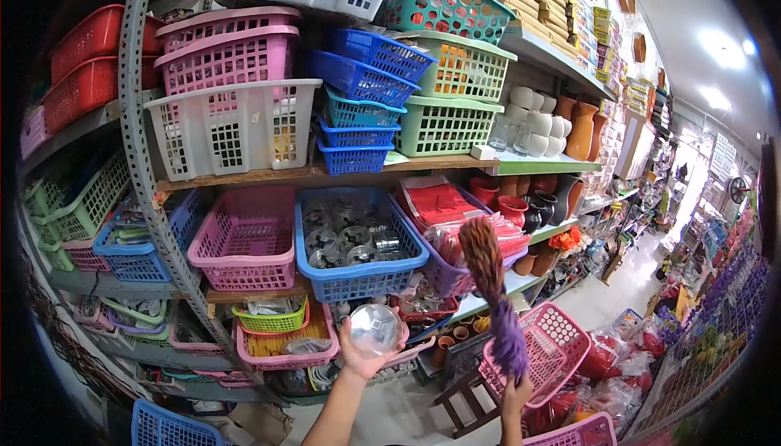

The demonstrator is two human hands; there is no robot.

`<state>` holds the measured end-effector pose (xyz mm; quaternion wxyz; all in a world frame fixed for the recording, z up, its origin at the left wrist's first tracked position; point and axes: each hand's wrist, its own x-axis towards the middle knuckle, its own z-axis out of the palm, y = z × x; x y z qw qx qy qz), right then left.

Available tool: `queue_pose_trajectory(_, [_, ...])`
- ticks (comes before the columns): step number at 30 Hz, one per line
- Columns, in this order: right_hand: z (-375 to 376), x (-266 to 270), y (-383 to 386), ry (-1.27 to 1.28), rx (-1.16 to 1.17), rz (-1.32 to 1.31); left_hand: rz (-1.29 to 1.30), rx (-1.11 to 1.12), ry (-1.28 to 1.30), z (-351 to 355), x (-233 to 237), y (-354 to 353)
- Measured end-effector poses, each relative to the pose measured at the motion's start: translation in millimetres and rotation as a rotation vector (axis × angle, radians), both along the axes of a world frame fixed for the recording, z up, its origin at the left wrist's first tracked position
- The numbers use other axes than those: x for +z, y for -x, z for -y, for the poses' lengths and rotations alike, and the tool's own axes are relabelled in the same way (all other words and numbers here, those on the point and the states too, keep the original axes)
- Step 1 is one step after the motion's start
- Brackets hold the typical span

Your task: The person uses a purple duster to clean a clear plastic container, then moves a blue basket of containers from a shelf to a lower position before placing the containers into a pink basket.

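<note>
My left hand is closed on the edge of a round clear dish, held up in front of the lower shelves. My right hand grips the lower end of a duster, which stands nearly upright with purple bristles below and brown ones above. Behind the dish and a little higher, a blue basket holds several clear round containers. The duster's top overlaps a purple basket with red and pink packets.
An empty-looking pink basket sits left of the blue one. Stacked baskets fill the upper shelf. At the lower right are a pink basket, a dark wooden stool and red bagged goods. Pots line the right shelves.
</note>
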<state>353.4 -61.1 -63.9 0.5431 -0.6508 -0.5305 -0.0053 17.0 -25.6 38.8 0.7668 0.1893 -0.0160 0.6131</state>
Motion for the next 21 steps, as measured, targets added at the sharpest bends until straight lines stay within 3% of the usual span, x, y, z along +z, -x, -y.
queue_pose_trajectory(4, [-26,104,18,-0.051,-0.007,0.303,-0.010,-0.020,0.040,-3,0,-3])
queue_pose_trajectory(8, [-87,156,44,0.049,-0.142,0.595,-0.031,-0.091,0.042,-6,-4,-9])
queue_pose_trajectory(12, [-161,173,67,0.000,-0.103,0.830,-0.124,-0.060,0.070,0,9,-21])
queue_pose_trajectory(14, [-194,188,83,0.141,-0.035,0.783,-0.140,-0.098,-0.002,-1,8,-22])
queue_pose_trajectory(21, [-269,186,107,0.264,0.098,0.740,-0.219,-0.068,0.043,7,14,-26])
